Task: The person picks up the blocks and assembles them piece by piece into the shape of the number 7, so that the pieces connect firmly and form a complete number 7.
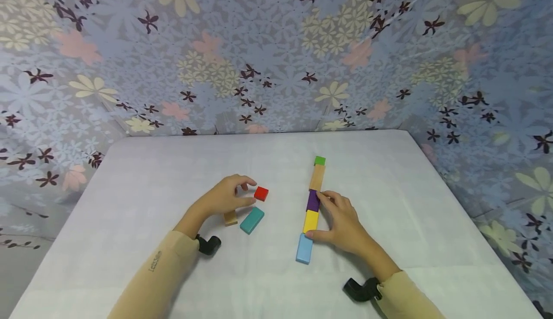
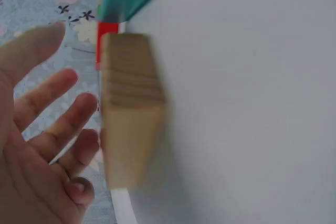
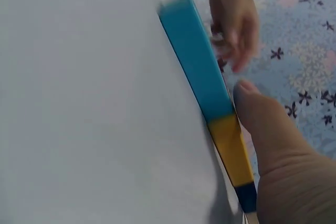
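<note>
A row of blocks runs away from me on the right: light blue [image 1: 304, 249], yellow [image 1: 310, 222], purple [image 1: 313, 201], plain wood [image 1: 317, 177] and green [image 1: 319, 160]. My right hand [image 1: 343, 224] lies along the row's right side, thumb by the seam of light blue and yellow, index fingertip at the purple block. On the left, my left hand [image 1: 226, 195] has its thumb and fingers spread apart, just left of a red block [image 1: 261, 193], holding nothing. Below that hand are a teal block [image 1: 252, 220] and a wooden block [image 1: 230, 218], which the hand partly hides.
A white cloth covers the table [image 1: 173, 165]. Flower-patterned fabric [image 1: 259, 59] hangs behind it and at the sides. Black curved pieces [image 1: 362, 290] stick out at both wrists.
</note>
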